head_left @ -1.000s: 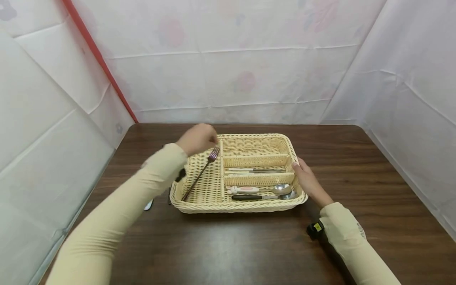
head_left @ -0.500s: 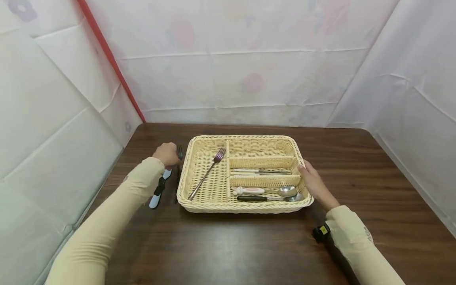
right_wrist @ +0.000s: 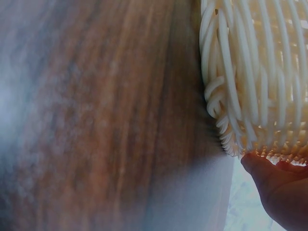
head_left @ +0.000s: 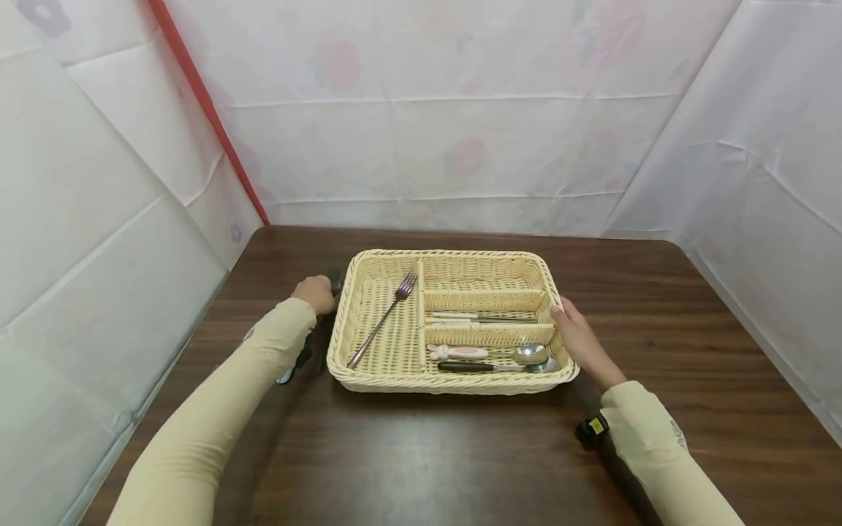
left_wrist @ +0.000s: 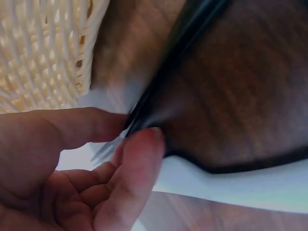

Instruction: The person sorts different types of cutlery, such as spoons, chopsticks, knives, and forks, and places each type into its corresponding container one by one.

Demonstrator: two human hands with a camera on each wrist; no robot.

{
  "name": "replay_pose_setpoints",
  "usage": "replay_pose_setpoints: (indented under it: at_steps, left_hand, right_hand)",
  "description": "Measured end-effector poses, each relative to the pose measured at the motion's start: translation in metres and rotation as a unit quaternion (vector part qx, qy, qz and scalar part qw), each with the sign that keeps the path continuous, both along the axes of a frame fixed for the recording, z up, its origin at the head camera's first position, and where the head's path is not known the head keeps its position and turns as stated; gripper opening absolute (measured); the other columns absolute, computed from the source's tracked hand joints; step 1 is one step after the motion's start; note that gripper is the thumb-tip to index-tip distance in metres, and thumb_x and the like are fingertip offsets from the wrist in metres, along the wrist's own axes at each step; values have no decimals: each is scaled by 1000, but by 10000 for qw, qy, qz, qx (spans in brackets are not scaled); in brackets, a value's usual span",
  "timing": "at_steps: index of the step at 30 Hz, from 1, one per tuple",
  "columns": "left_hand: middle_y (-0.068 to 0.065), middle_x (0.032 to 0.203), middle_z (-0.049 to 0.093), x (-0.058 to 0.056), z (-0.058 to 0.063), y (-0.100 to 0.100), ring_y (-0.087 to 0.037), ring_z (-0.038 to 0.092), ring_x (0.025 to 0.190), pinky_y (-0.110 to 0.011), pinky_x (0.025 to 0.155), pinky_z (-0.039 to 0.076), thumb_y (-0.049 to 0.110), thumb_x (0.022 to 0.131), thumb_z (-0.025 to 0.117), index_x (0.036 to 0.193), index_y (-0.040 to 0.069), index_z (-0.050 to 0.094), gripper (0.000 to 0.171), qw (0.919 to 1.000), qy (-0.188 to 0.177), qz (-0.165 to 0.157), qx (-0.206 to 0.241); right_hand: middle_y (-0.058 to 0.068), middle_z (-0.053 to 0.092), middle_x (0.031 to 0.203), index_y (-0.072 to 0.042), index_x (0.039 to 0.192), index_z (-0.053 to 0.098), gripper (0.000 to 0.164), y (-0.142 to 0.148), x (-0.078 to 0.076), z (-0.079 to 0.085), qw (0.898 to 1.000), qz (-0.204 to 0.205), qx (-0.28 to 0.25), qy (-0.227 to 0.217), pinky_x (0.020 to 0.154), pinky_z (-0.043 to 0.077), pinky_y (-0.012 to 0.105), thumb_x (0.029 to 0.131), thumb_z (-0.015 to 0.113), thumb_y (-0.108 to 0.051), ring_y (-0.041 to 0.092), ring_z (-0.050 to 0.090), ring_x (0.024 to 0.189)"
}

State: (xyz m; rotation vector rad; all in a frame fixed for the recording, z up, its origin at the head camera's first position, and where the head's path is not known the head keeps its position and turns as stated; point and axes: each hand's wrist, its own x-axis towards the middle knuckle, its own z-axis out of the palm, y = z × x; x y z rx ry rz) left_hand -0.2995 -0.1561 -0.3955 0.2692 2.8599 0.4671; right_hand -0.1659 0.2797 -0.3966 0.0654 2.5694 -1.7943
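To the left of the wicker basket [head_left: 454, 383], my left hand [head_left: 314, 294] pinches a dark fork [left_wrist: 180, 53] between thumb and fingers. The tines [head_left: 334, 279] show beyond the hand, close to the basket's left side. My right hand [head_left: 576, 332] grips the basket's right rim, thumb on top; its other fingers are mostly hidden. A purple fork [head_left: 384, 321] lies slanted in the long left compartment. Chopsticks [head_left: 480, 318] lie in the middle right compartment. The front right one holds a rabbit-handled spoon [head_left: 463, 353] and a black-handled spoon [head_left: 465, 366].
A pale-handled utensil [head_left: 286, 375] lies on the brown wooden table [head_left: 421, 453], mostly hidden under the left wrist. The back right compartment [head_left: 480, 275] of the basket shows its bare weave. Pale flowered sheets [head_left: 473, 124] hang behind and at both sides.
From over the basket's left compartment, my left hand has moved left and down to the dark fork beside it, and now pinches it. My right hand stays at the rim.
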Motion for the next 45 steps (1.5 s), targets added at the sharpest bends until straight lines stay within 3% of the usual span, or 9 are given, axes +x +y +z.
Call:
replay_pose_setpoints:
  at_steps: [4, 13, 25, 28, 36, 41, 45]
  left_hand:
    - [-10, 50, 58, 0, -1, 1, -19, 57, 43, -35, 56, 51, 22, 89, 51, 65, 2, 55, 32, 9996, -200, 93, 156]
    - [-14, 63, 59, 1, 0, -3, -17, 58, 43, -30, 44, 50, 10, 83, 48, 69, 2, 51, 17, 9962, -672, 200, 510]
    - [-13, 62, 56, 6, 3, -13, -19, 61, 47, -30, 48, 53, 5, 83, 50, 78, -1, 48, 8, 9931, -712, 208, 908]
    - [-12, 61, 56, 7, 10, -15, -20, 62, 49, -31, 51, 53, 7, 88, 51, 79, -1, 49, 12, 9929, -695, 219, 938]
    - [-2, 50, 47, 11, 41, -17, -15, 59, 48, -32, 56, 55, 7, 96, 50, 56, 9, 45, 40, 9943, -576, 90, 891]
    - [-2, 51, 52, 16, 65, -15, -12, 55, 44, -27, 51, 50, 7, 96, 50, 67, -2, 59, 31, 9951, -368, 2, 917]
    - [-4, 53, 54, 22, 84, -8, -12, 57, 47, -29, 57, 51, 8, 96, 51, 70, -4, 62, 30, 9956, -203, -92, 911]
  right_hand:
    - [34, 27, 144, 4, 149, 12, 51, 1, 0, 0, 10000, 22, 10, -15, 106, 27, 50, 105, 23, -20, 42, 33, 129]
    - [33, 26, 145, 3, 149, 11, 52, 2, -1, 1, 9999, 18, 88, -93, 106, 28, 51, 105, 23, -22, 42, 32, 130]
    - [33, 29, 143, 4, 149, 13, 52, 2, -1, -3, 9999, -34, -93, -71, 105, 29, 49, 104, 25, -20, 42, 36, 127]
    - [33, 27, 144, 4, 149, 12, 52, 2, -1, -1, 10000, -6, -66, -62, 106, 28, 50, 105, 24, -20, 42, 33, 129]
    - [33, 25, 146, 3, 149, 10, 53, 4, -3, 1, 9999, 3, 66, -81, 107, 26, 50, 105, 25, -22, 42, 31, 131]
    - [33, 26, 146, 4, 149, 11, 53, 5, -3, 2, 9998, 10, 163, -70, 108, 25, 50, 105, 25, -22, 42, 30, 131]
    - [32, 25, 147, 3, 149, 11, 53, 4, -2, 2, 9997, 35, 241, -92, 108, 23, 50, 105, 24, -22, 41, 29, 132]
